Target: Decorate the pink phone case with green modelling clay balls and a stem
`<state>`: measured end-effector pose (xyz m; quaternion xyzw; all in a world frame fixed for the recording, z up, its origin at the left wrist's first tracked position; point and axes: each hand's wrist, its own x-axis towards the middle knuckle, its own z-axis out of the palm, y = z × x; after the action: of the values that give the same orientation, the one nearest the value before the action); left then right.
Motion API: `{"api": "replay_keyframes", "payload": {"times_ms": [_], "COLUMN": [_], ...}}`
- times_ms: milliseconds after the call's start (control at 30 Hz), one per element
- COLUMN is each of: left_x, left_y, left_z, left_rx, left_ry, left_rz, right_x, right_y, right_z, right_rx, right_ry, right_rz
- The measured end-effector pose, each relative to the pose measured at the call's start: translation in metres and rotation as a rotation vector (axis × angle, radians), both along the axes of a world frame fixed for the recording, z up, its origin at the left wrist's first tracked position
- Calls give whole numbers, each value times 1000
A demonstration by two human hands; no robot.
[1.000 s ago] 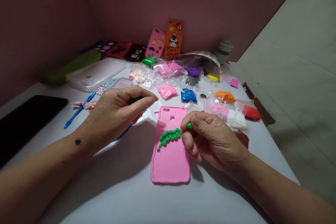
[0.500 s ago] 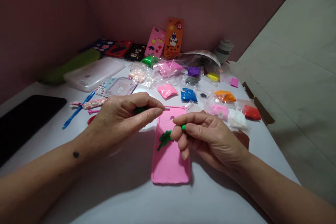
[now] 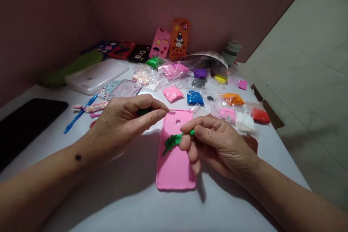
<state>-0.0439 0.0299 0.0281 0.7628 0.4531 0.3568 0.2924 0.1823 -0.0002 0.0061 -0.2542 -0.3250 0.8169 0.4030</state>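
A pink phone case [image 3: 176,170] lies on the white table between my hands. On its upper half rests a green clay leaf [image 3: 170,142] built of small rounded lobes. My right hand [image 3: 220,139] is just over the case's right side, pinching a small piece of green clay [image 3: 192,132] between thumb and fingers. My left hand [image 3: 125,119] hovers at the case's upper left, thumb and forefinger nearly together. Dark green clay [image 3: 143,111] shows inside its curled fingers, mostly hidden.
Bags of coloured clay, among them a blue one [image 3: 195,98] and a red one [image 3: 260,115], spread behind the case. Decorated cases, such as an orange one [image 3: 179,38], lean at the back wall. A blue tool [image 3: 80,114] and a black phone-like slab [image 3: 29,127] lie left.
My right hand has shifted slightly right, its fingers rolling the green clay piece, and more of the leaf shows. My left hand has barely moved.
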Motion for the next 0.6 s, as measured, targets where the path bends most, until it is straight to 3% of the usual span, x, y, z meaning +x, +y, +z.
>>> {"api": "replay_keyframes", "payload": {"times_ms": [167, 333, 600], "left_x": [0, 0, 8], "left_y": [-1, -1, -9], "left_z": [-1, 0, 2], "left_rx": [-3, -16, -27], "left_ry": [8, -24, -114], "left_rz": [-2, -13, -20], "right_x": [0, 1, 0], "right_y": [0, -1, 1], "right_z": [1, 0, 2], "right_rx": [48, 3, 4], "right_ry": [-34, 27, -10], "right_rz": [-65, -7, -72]}}
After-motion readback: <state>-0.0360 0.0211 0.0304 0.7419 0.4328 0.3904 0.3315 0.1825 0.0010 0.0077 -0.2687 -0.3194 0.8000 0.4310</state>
